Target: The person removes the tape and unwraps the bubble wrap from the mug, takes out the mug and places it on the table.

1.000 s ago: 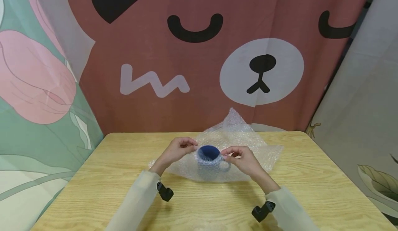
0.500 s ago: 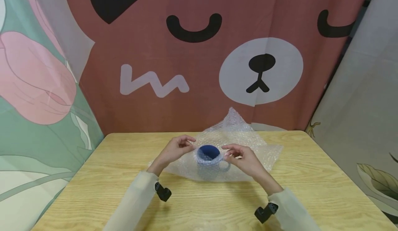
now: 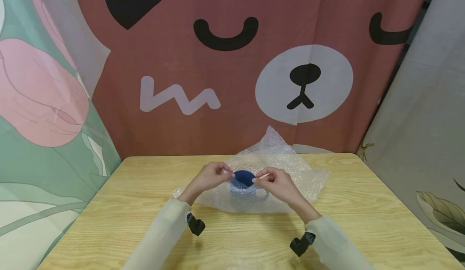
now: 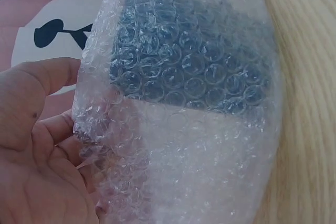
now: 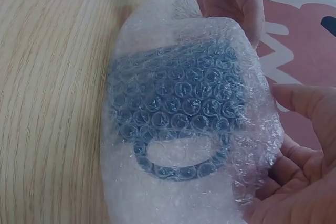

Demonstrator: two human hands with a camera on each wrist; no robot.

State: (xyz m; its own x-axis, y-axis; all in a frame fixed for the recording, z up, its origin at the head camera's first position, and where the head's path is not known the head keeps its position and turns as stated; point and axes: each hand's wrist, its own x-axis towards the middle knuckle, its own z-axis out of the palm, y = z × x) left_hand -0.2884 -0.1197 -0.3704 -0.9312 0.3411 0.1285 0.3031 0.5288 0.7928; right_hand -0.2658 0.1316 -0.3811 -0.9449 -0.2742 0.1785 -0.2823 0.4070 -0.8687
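Both grips (image 3: 210, 176) (image 3: 277, 183) on bubble wrap's edge (image 5: 262, 103), mug (image 3: 245, 177) between

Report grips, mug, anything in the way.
Left grip, right grip: both pinching bubble wrap. Mug upright, wrap covering its front. Nothing else seen in the way.

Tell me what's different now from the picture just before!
The left hand moved right and the right hand moved left, so they're closer together at the mug's rim. Their fingertips closed in, pinching the bubble wrap. The blue mug stayed in its place.
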